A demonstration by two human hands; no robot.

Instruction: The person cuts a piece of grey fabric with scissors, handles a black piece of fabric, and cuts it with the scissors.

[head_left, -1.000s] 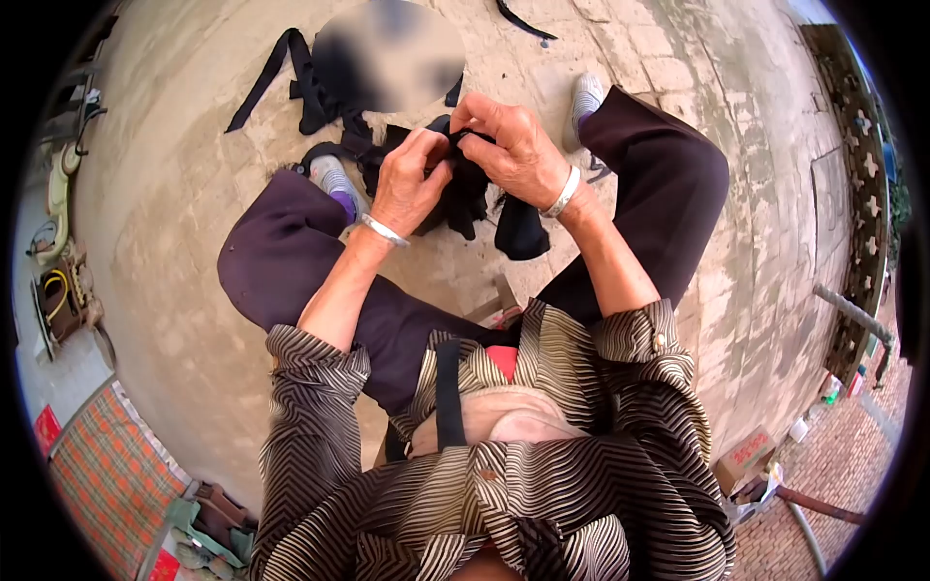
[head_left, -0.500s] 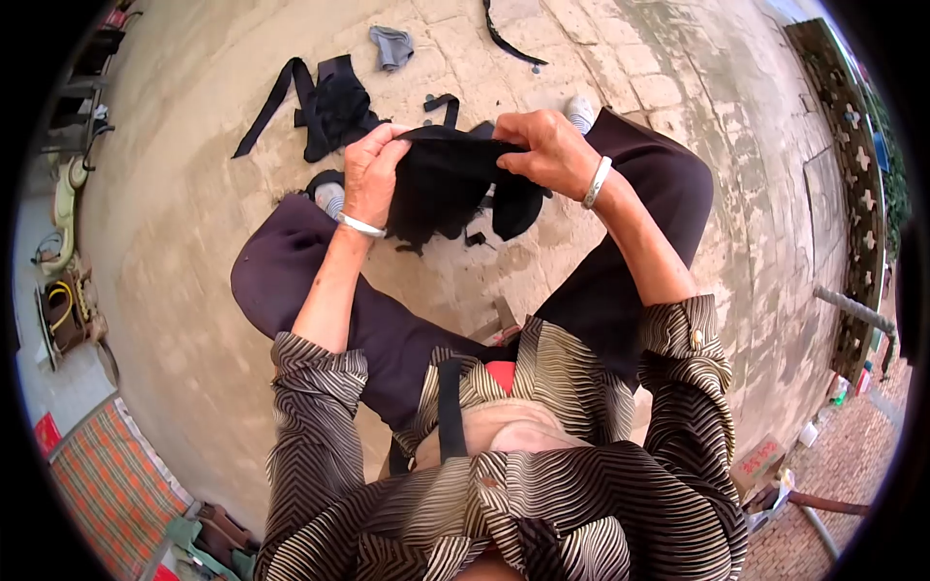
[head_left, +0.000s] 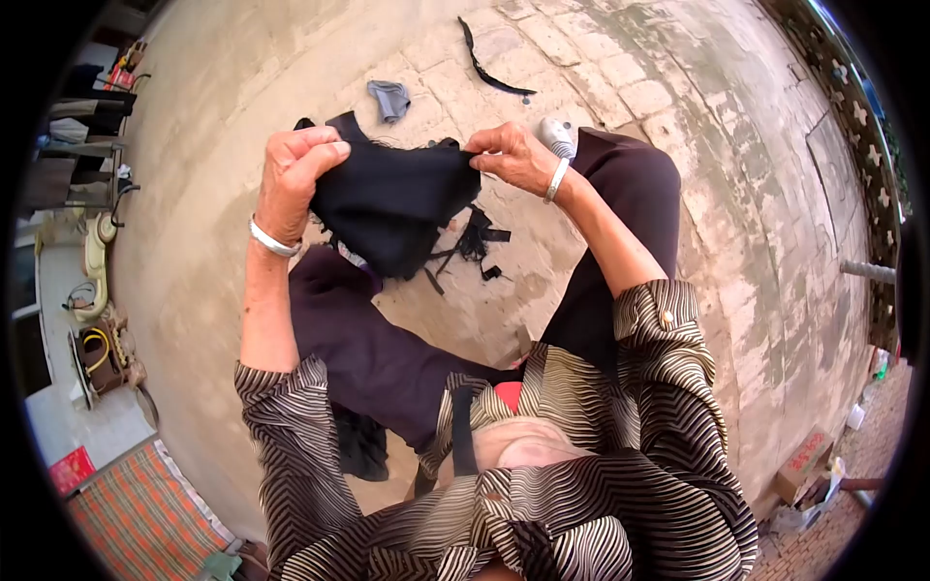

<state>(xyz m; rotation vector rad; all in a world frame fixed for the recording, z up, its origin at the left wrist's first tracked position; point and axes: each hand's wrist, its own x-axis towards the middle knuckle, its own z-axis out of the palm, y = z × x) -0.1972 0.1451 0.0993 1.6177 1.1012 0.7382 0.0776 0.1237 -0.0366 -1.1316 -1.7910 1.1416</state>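
A piece of black cloth point(head_left: 397, 203) with frayed edges is stretched between my two hands above the ground. My left hand point(head_left: 291, 179) is closed on its upper left corner, thumb pressed on top. At the upper right corner, my right hand point(head_left: 518, 158) pinches the edge between thumb and fingers. Dark thin scraps point(head_left: 477, 237) lie on the ground below the cloth, between my legs. Part of the ground behind the cloth is hidden, and so is my left foot, mostly.
A small grey cloth point(head_left: 389, 100) and a curved black strip point(head_left: 484, 68) lie farther out on the paving. More black fabric point(head_left: 360, 447) is beside my left thigh. An orange striped mat point(head_left: 145, 513) is at lower left, a cardboard box point(head_left: 802, 470) at lower right.
Both hands have shifted left, the left one farther, and spread the black cloth wider and flatter. The view has turned slightly, and the cloth now covers more to the left.
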